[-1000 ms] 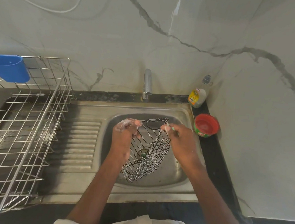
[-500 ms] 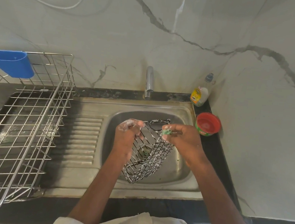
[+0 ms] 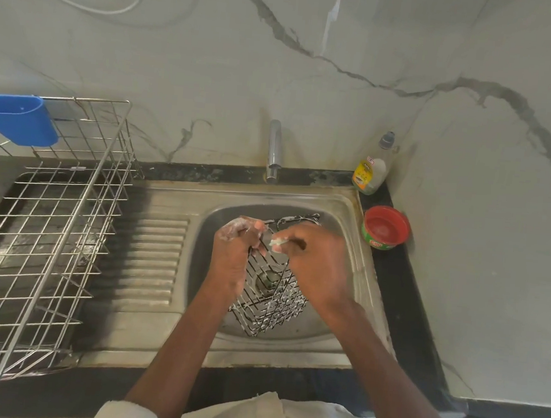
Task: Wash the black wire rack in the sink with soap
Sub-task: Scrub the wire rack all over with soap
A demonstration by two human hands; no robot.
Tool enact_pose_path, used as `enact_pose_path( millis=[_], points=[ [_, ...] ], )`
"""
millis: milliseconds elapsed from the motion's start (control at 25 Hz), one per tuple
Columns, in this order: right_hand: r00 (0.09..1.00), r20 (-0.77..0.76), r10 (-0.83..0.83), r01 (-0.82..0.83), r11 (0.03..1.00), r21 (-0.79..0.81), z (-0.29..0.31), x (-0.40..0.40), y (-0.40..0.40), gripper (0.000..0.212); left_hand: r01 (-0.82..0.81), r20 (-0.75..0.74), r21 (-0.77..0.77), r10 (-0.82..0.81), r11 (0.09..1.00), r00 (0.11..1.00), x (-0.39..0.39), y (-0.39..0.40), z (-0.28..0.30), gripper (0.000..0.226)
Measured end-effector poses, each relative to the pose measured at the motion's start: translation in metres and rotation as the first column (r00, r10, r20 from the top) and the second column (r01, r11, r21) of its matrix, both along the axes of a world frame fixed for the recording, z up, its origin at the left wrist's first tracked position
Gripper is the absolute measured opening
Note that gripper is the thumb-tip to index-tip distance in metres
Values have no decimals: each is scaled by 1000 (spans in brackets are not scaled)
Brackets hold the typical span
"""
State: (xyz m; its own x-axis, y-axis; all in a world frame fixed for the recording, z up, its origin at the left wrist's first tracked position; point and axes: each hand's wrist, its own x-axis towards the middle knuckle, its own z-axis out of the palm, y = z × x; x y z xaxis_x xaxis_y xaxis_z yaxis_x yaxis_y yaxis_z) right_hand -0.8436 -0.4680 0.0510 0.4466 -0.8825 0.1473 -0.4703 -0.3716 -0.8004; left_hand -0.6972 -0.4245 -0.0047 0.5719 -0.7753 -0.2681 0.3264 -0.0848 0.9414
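A black wire rack (image 3: 271, 303), flecked with white suds, hangs tilted over the steel sink (image 3: 342, 301). My left hand (image 3: 233, 255), foamy at the fingers, grips the rack's upper left edge. My right hand (image 3: 312, 268) pinches a small green scrub pad (image 3: 278, 241) against the rack's upper wires. The rack's far rim shows behind my fingers, and the drain is visible through its mesh.
A chrome tap (image 3: 273, 148) stands behind the basin. A dish soap bottle (image 3: 372, 167) and a red tub of soap (image 3: 386, 228) sit at the right. A large steel dish rack (image 3: 41, 238) with a blue cup holder (image 3: 17, 123) fills the drainboard on the left.
My right hand with the scrub pad has slid left along the rack's upper edge, close to my left hand. The rack has stayed over the basin.
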Motion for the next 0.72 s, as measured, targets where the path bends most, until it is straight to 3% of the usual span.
enact_pose_path(
  millis=[80,200,280,400,480,560,720],
  points=[
    [995,-100,-14,2,993,-118,-11,-4,-9,19,-7,-12,4,7,1000,1000,-1,1,1,23],
    [940,-165,-300,290,954,-83,-26,-32,-35,22,-38,-47,17,39,999,998,0,3,1,24],
    [913,-192,-359,356,933,-49,-29,-39,-39,24,-41,-42,16,42,999,998,-3,3,-1,24],
    [967,-185,-176,156,981,-117,-17,-12,-15,28,-44,-29,35,45,998,999,-7,0,-2,24],
    [973,-221,-59,8,974,-226,-19,3,-4,44,-30,-98,44,34,999,995,-7,-1,0,23],
    [968,-224,-112,35,947,-320,-23,7,-5,58,7,-235,77,11,997,972,-6,0,6,15],
    [984,-60,-171,133,908,-398,-38,6,-1,42,142,-411,226,-38,964,911,-5,-3,11,19]
  ],
)
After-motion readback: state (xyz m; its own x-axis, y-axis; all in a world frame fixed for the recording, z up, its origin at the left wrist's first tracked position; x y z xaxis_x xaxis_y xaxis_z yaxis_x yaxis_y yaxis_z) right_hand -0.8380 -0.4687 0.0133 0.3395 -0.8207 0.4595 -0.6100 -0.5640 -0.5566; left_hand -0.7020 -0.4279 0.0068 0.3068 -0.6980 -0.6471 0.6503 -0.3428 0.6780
